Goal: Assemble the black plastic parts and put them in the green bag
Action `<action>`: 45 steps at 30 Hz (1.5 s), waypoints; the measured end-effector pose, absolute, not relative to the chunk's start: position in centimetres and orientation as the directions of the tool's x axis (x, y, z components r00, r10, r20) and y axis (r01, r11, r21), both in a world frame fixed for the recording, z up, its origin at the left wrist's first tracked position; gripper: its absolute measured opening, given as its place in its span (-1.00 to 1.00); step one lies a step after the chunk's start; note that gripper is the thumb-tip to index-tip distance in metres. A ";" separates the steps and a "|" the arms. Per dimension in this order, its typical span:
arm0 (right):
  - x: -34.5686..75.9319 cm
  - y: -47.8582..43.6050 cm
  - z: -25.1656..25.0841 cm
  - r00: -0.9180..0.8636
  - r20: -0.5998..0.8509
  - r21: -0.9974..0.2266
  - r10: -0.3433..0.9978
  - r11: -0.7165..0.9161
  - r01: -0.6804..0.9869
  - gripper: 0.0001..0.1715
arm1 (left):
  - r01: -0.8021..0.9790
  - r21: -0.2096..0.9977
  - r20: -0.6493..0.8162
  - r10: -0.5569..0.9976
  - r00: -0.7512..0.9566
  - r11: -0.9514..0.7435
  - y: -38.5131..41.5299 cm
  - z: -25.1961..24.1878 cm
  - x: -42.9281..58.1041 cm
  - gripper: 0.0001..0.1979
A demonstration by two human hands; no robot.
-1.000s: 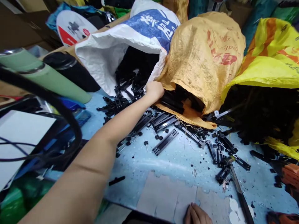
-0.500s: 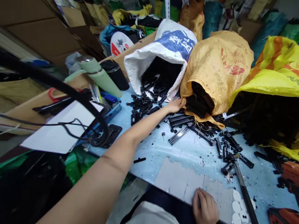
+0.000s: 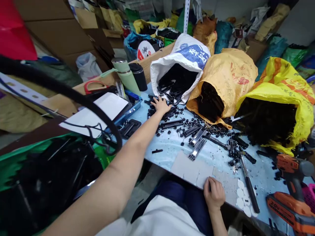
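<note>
Left hand (image 3: pixel 161 106) shifted from orange bag (image 3: pixel 225 73) to black parts (image 3: pixel 172 124), fingers (image 3: pixel 156 100) spread; right hand (image 3: pixel 214 194) curled, contents unclear.

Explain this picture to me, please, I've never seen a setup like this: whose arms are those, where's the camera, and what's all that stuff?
There's no machine here: a person works bare-handed, and the camera is worn on their head, looking forward and down.

On the blue table are scattered black parts, a hammer, white discs and an orange drill. Behind them, three open sacks face the person: white, orange and yellow.

The left hand is spread over parts by the white sack, with nothing visibly gripped. The right hand is loosely curled at the grey pad; I can't tell whether it holds anything.
</note>
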State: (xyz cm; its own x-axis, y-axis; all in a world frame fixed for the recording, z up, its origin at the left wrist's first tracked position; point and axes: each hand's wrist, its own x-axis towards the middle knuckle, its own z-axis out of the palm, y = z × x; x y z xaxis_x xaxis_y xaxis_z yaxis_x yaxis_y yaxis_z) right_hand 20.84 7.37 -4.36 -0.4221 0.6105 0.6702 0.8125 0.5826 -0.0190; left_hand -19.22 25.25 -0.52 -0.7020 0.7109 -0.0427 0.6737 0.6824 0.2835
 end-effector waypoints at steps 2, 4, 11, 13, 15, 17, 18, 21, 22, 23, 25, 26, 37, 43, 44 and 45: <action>20.9 7.2 -4.6 -0.403 0.672 -0.019 0.622 0.558 0.830 -0.87 | 0.777 0.258 -0.056 0.811 -0.582 0.575 24.0 -1.1 -19.2 -0.45; 21.1 7.1 -4.7 -0.374 0.661 -0.055 0.650 0.539 0.841 -0.83 | 0.866 0.257 -0.025 0.898 -0.438 0.430 22.4 -1.7 -18.1 -0.51; 17.5 10.9 -1.9 -0.391 0.269 -0.392 0.880 0.471 0.790 -0.64 | 0.853 0.422 0.131 0.911 -0.392 0.307 18.4 -2.0 -15.1 -0.46; 14.8 13.1 -0.8 -0.302 0.099 -0.377 0.948 0.316 0.870 -0.51 | 0.822 0.477 0.235 0.857 -0.459 0.310 17.5 -1.6 -14.3 -0.47; 12.1 15.2 -0.1 -0.259 -0.033 -0.331 0.965 0.234 0.914 -0.31 | 0.798 0.525 0.299 0.814 -0.498 0.295 16.4 -1.1 -13.1 -0.52; 10.2 16.7 0.3 -0.241 -0.123 -0.312 0.963 0.193 0.930 -0.17 | 0.785 0.562 0.331 0.799 -0.502 0.260 15.1 -0.7 -11.6 -0.58; 9.8 17.3 0.3 -0.232 -0.147 -0.328 0.962 0.174 0.929 -0.14 | 0.781 0.579 0.345 0.797 -0.495 0.235 14.3 -0.6 -10.7 -0.60; 10.6 18.3 0.2 -0.203 -0.205 -0.528 0.958 0.067 0.847 -0.14 | 0.779 0.616 0.386 0.817 -0.428 0.118 11.6 0.1 -8.1 -0.65; 11.5 18.4 0.1 -0.198 -0.239 -0.634 0.951 0.001 0.773 -0.15 | 0.785 0.617 0.389 0.846 -0.365 0.056 10.6 0.3 -7.3 -0.68; 12.5 18.4 0.0 -0.201 -0.278 -0.736 0.940 -0.074 0.673 -0.15 | 0.792 0.611 0.381 0.880 -0.283 -0.010 9.6 0.7 -6.6 -0.72; 14.7 18.0 0.0 -0.233 -0.344 -0.872 0.910 -0.218 0.439 -0.18 | 0.806 0.582 0.325 0.939 -0.114 -0.104 7.8 1.4 -5.3 -0.83; 15.8 17.7 0.0 -0.259 -0.354 -0.906 0.899 -0.260 0.334 -0.21 | 0.821 0.559 0.277 0.959 -0.054 -0.115 7.1 1.7 -4.6 -0.86; 21.5 11.9 0.2 -0.347 0.090 -0.987 0.934 0.130 0.095 -0.37 | 0.856 0.476 0.005 0.975 0.223 -0.199 7.2 -0.9 0.7 -0.87; 27.8 10.6 -1.3 -0.389 0.182 -0.718 0.903 0.393 0.575 -0.47 | 0.725 0.675 0.053 0.989 0.139 -0.138 5.9 -1.7 -0.9 -0.79; 27.8 10.5 -1.4 -0.443 0.170 -0.653 0.880 0.437 0.618 -0.49 | 0.700 0.706 0.046 0.994 0.104 -0.106 5.8 -1.6 -0.7 -0.78; 27.4 10.4 -1.3 -0.495 0.153 -0.600 0.855 0.479 0.641 -0.51 | 0.668 0.740 0.042 0.997 0.071 -0.079 5.7 -1.5 -0.4 -0.79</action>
